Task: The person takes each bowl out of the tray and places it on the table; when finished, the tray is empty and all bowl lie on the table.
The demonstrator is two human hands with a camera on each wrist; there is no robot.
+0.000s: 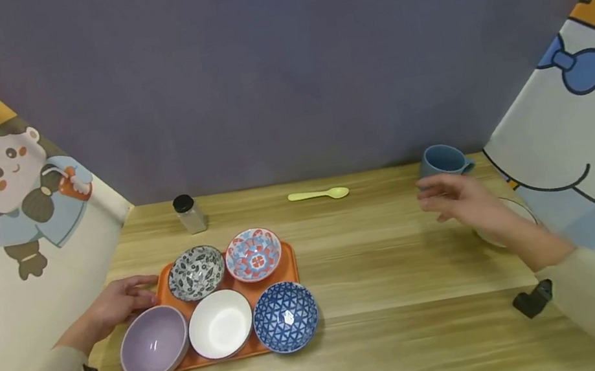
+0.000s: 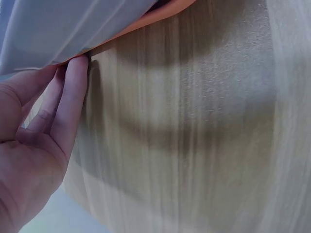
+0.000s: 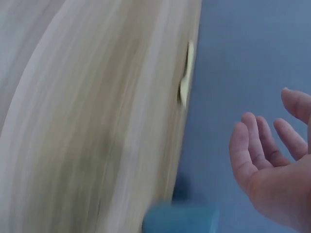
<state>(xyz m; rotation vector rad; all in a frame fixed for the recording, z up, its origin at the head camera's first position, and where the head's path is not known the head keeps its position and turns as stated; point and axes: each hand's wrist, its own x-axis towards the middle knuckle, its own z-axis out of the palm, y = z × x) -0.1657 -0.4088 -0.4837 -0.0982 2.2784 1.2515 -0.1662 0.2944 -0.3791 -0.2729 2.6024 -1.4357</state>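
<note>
My left hand [image 1: 122, 300] is at the left edge of an orange tray [image 1: 253, 345], beside a purple bowl [image 1: 154, 342]. In the left wrist view, thumb and fingers pinch the tray's rim, with the bowl's side above them. On the tray stand a black-and-white patterned bowl [image 1: 197, 273], a red-and-blue patterned bowl [image 1: 254, 255], a white bowl [image 1: 220, 324] and a blue patterned bowl [image 1: 286, 317]. My right hand [image 1: 462, 200] hovers, holding nothing, with loosely bent fingers in front of a blue mug [image 1: 443, 160]; it covers the mug's lower part.
A yellow spoon [image 1: 319, 194] lies near the back wall. A small jar with a black lid [image 1: 190, 214] stands behind the tray. Partly hidden by my right forearm is a round, clear-looking dish [image 1: 519, 211]. Printed side walls bound the wooden table [image 1: 407, 344].
</note>
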